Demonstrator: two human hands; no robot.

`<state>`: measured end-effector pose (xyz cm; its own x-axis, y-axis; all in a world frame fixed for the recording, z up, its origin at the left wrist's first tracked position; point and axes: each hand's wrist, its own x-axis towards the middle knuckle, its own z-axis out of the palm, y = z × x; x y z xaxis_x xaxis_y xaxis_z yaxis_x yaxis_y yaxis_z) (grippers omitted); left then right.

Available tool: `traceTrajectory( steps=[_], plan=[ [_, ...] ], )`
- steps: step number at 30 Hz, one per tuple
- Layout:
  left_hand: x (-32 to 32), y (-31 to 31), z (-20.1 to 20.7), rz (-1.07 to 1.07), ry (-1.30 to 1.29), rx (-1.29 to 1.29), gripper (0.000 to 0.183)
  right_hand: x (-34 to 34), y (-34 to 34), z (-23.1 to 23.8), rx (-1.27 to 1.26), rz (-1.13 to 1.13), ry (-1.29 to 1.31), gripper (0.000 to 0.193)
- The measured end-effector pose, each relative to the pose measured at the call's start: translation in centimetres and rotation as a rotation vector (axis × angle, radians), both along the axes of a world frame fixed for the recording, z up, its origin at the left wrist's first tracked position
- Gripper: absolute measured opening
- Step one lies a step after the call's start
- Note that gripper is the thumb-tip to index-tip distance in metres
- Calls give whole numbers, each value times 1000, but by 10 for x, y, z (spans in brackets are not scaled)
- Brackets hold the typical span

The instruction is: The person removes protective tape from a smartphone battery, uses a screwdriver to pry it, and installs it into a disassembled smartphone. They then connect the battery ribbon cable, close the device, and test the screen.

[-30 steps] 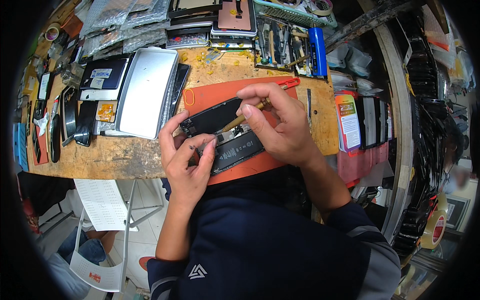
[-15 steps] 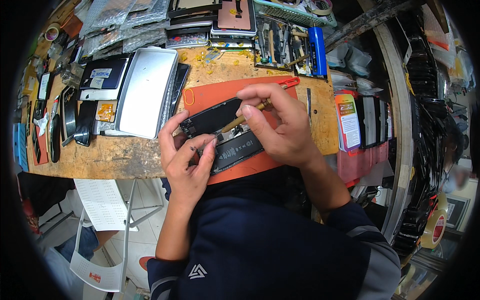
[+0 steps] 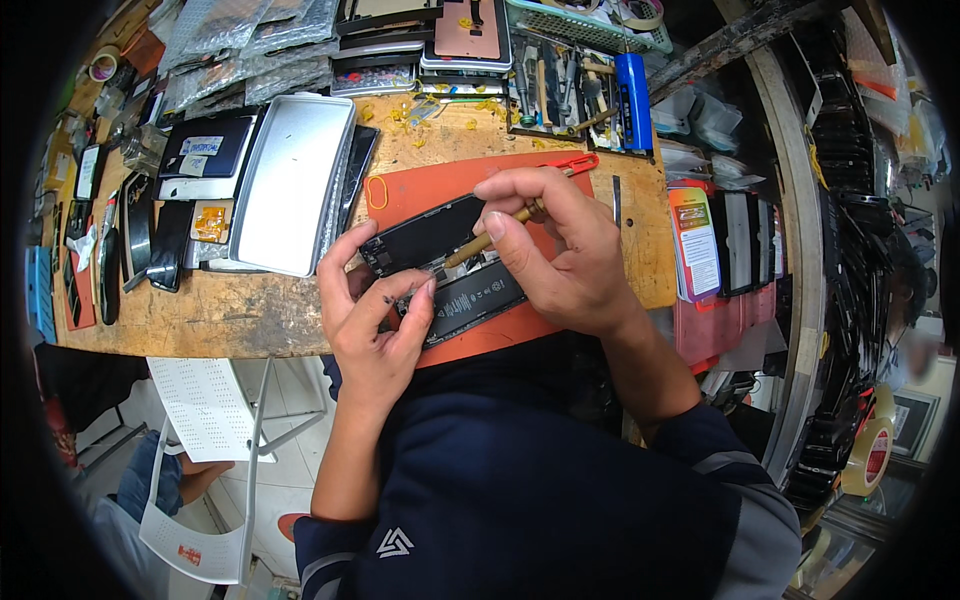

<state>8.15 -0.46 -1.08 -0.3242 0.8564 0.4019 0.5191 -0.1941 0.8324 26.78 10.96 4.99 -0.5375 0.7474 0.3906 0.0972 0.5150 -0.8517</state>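
Note:
An opened phone lies on an orange-red mat (image 3: 415, 187). Its black screen half (image 3: 428, 237) is on the far side, and the body half with a dark battery (image 3: 478, 302) is nearer me. My left hand (image 3: 375, 315) grips the phone's left end, with thumb and forefinger close together over the inner parts. In my right hand (image 3: 560, 245), a brass-coloured screwdriver (image 3: 468, 250) is held between thumb and fingers. It slants down to the left, its tip by my left fingertips. What the tip touches is too small to make out.
A white tray (image 3: 293, 185) and several phones lie left on the wooden bench (image 3: 240, 320). Tools fill a holder (image 3: 550, 90) at the back, beside a blue cylinder (image 3: 634, 100). A yellow rubber band (image 3: 377, 191) rests on the mat. A white folding chair (image 3: 200, 410) stands lower left.
My hands stay nearly in place; the screwdriver has shifted slightly between my right fingers. At lower left, another person's leg has moved a little.

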Motion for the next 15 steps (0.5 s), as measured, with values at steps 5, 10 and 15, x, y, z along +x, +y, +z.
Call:
traceTrajectory(
  steps=[5,10,15],
  plan=[
    [0,0,1,-10,7,14,14,3,-1,3,-24,14,-37,26],
    [1,-1,0,-13,-16,5,16,-1,-1,1,9,-11,7,22],
    [2,-4,1,-10,-12,16,17,-1,-3,-1,9,-14,17,22]
  ],
)
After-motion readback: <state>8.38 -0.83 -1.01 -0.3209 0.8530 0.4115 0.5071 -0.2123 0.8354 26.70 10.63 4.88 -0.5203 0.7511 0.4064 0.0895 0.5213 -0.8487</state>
